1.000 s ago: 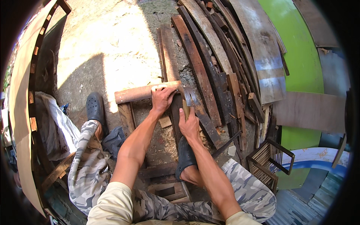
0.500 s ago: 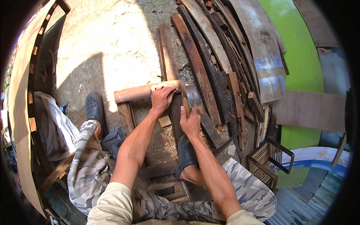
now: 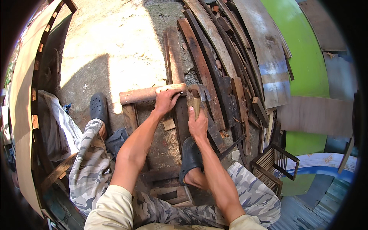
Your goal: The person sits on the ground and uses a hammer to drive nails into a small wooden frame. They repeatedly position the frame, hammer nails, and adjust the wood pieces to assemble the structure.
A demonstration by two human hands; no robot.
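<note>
A short reddish-brown board (image 3: 140,94) lies crosswise over two darker lengths of wood (image 3: 130,118), with small nail heads at its left end. My left hand (image 3: 165,101) rests on the board near its right end. Its thumb and fingers pinch what looks like a nail, mostly hidden by the fingertips. Just to the right, my right hand (image 3: 198,123) is closed round the wooden handle of a claw hammer (image 3: 197,107). The hammer's metal head stands beside the board's right end, apart from it.
Long planks (image 3: 203,57) lie stacked to the right, beside a wide grey sheet (image 3: 264,57). A slatted wooden frame (image 3: 274,166) stands at the lower right. My dark clogs (image 3: 99,107) flank the work. A small wood block (image 3: 168,124) lies among shavings between the lengths.
The hammer has moved slightly right, away from the board's end, and its head has turned. My right hand has shifted a little with it. My left hand stays on the board.
</note>
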